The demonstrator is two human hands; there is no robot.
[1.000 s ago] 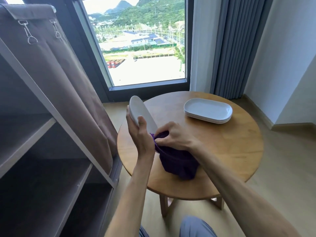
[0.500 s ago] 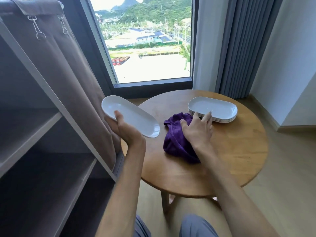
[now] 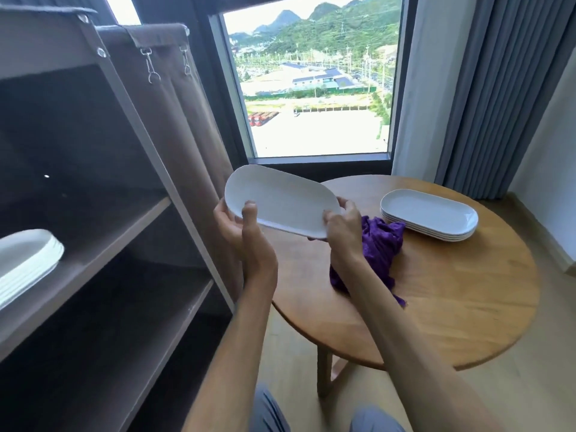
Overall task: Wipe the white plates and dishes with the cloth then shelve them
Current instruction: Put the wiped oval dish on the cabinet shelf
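We hold one white oblong ceramic plate (image 3: 282, 201) in the air between the brown fabric-covered shelf unit (image 3: 103, 213) and the round wooden table (image 3: 452, 294), tilted slightly down toward its right end. Our left hand (image 3: 246, 235) grips its near-left rim, thumb on top and fingers curled beneath; our right hand (image 3: 341, 226) pinches its right end. At about three o'clock from that plate, a stack of white oblong plates (image 3: 428, 215) rests on the table. The crumpled purple cloth (image 3: 378, 247) lies on the table at about five o'clock, partly behind our right wrist. At nine o'clock, another stack of white plates (image 3: 26, 260) sits on the middle shelf.
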